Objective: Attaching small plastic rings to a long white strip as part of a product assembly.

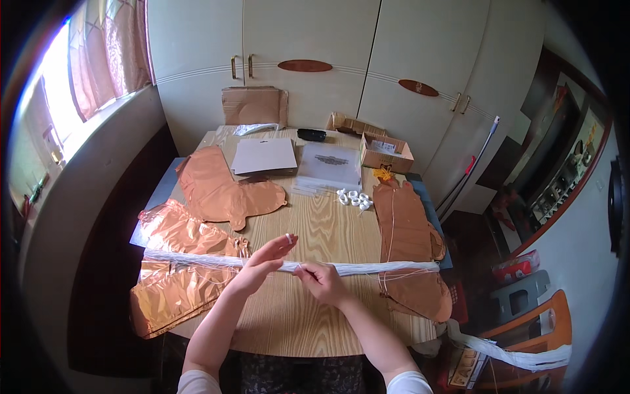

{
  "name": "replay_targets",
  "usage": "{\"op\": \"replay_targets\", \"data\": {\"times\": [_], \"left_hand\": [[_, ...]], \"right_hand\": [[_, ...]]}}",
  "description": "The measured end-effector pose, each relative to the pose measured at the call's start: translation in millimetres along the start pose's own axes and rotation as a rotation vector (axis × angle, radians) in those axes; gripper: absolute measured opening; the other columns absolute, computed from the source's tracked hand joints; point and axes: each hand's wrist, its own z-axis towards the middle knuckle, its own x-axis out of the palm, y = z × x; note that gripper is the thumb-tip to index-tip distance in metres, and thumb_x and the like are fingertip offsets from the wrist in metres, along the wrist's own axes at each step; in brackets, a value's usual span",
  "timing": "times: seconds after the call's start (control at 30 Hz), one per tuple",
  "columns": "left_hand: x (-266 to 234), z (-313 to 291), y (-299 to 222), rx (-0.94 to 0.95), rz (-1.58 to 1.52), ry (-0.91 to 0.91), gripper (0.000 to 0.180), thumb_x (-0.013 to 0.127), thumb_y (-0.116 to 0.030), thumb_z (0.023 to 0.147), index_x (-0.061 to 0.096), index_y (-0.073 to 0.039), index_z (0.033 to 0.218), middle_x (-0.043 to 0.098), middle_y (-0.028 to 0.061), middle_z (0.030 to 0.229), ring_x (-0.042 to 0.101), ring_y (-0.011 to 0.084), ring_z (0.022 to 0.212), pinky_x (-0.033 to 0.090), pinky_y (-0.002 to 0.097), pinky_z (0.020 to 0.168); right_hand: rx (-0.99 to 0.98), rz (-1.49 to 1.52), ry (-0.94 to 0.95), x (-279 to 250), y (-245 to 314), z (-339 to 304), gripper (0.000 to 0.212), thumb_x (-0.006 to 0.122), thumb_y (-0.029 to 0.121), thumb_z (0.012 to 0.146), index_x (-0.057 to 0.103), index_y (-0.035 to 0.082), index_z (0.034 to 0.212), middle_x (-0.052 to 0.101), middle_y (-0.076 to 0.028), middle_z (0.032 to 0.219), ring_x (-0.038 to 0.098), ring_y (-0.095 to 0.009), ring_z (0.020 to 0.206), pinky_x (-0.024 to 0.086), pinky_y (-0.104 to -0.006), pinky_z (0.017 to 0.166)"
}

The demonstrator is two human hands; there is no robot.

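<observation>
Has the left hand (266, 259) open with fingers extended, above the bundle of white strands (377, 268); cannot tell about contact. Has the right hand (319, 281) closed at the bundle's middle, with thumb against curled fingers; cannot make out the contents of the grip. Shows the bundle lying crosswise on the wood-grain surface (321, 226), over crinkled copper foil (180, 226) at left and a flat copper piece (413, 220) at right, with white rings (354, 196) farther back.
</observation>
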Motion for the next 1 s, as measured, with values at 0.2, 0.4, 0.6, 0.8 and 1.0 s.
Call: {"op": "replay_targets", "data": {"times": [0.2, 0.4, 0.6, 0.8, 1.0], "left_hand": [[0.3, -3.6, -6.4, -0.207, 0.182, 0.231, 0.028, 0.049, -0.009, 0.084, 0.058, 0.005, 0.107, 0.059, 0.0161, 0.105, 0.053, 0.0257, 0.105, 0.039, 0.0351, 0.093], [11.7, -1.3, -7.9, 0.030, 0.120, -0.043, 0.030, 0.049, -0.010, 0.086, 0.055, 0.005, 0.111, 0.058, 0.0176, 0.109, 0.054, 0.0243, 0.105, 0.039, 0.0336, 0.092], [-4.4, -4.1, -0.3, -0.095, 0.076, 0.147, 0.022, 0.049, -0.009, 0.088, 0.058, 0.006, 0.101, 0.062, 0.0133, 0.100, 0.058, 0.0218, 0.094, 0.044, 0.0315, 0.083], [18.5, 3.3, -6.7, -0.025, 0.629, -0.093, 0.022, 0.047, -0.011, 0.091, 0.056, 0.008, 0.096, 0.063, 0.0110, 0.091, 0.058, 0.0176, 0.090, 0.042, 0.0311, 0.085], [15.3, -1.1, 6.4, 0.058, -0.195, -0.186, 0.014, 0.050, -0.009, 0.088, 0.059, 0.002, 0.090, 0.063, 0.0051, 0.080, 0.060, 0.0178, 0.072, 0.046, 0.0281, 0.068]], "right_hand": [[0.008, 0.030, -0.170, -8.6, -5.1, 4.2, 0.015, 0.054, 0.016, 0.088, 0.061, 0.003, 0.090, 0.060, -0.010, 0.068, 0.058, -0.017, 0.062, 0.044, -0.0276, 0.057], [-0.072, -0.097, 0.089, 7.5, -18.9, 0.3, 0.014, 0.055, 0.017, 0.086, 0.062, 0.005, 0.090, 0.063, -0.010, 0.074, 0.062, -0.018, 0.066, 0.046, -0.0292, 0.059], [0.045, 0.058, -0.058, -1.5, -8.3, 4.3, 0.014, 0.054, 0.016, 0.088, 0.060, 0.003, 0.087, 0.062, -0.011, 0.075, 0.060, -0.019, 0.065, 0.046, -0.0292, 0.060], [-0.057, 0.057, 0.026, 1.4, -11.2, -0.9, 0.016, 0.052, 0.017, 0.089, 0.059, 0.003, 0.088, 0.060, -0.010, 0.071, 0.058, -0.020, 0.063, 0.044, -0.0293, 0.059], [-0.034, -0.060, -0.007, 11.4, -21.7, 0.5, 0.015, 0.053, 0.018, 0.087, 0.059, 0.004, 0.088, 0.060, -0.010, 0.070, 0.059, -0.020, 0.063, 0.045, -0.0302, 0.061]]}}
